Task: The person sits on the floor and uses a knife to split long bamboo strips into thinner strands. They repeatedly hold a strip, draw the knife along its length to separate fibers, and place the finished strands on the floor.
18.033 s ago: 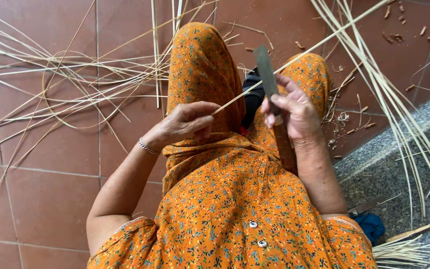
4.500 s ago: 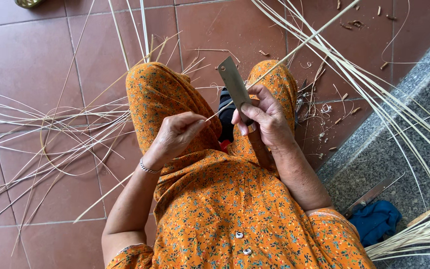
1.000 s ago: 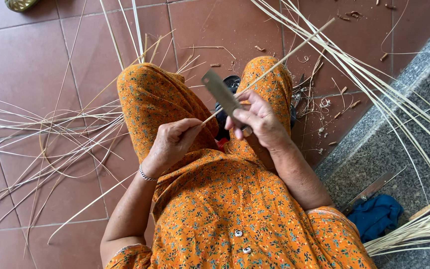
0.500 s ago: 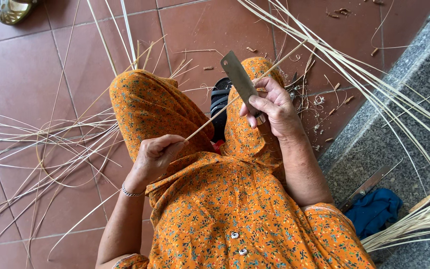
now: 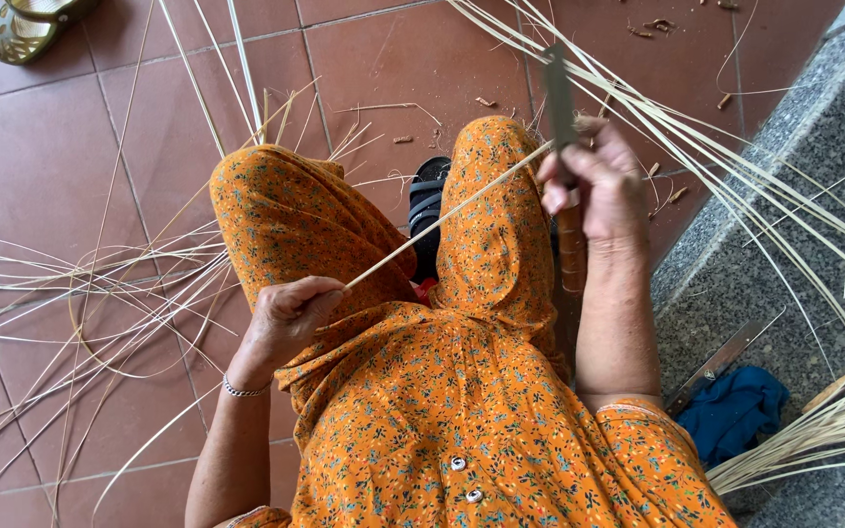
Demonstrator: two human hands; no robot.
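Here the cane strip [image 5: 447, 210] runs pinched between left fingers [image 5: 320, 290]

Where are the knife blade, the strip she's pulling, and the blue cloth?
knife [image 5: 556, 93], head view, middle of the blade.
cane strip [image 5: 442, 218], head view, mid-length between the hands.
blue cloth [image 5: 735, 416], head view, centre of the bundle.

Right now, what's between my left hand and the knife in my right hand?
In the head view, one thin cane strip spans from the left hand to the knife in the right hand, over the orange-clad knees.

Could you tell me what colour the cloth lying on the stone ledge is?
The cloth is dark blue, seen in the head view, at lower right.
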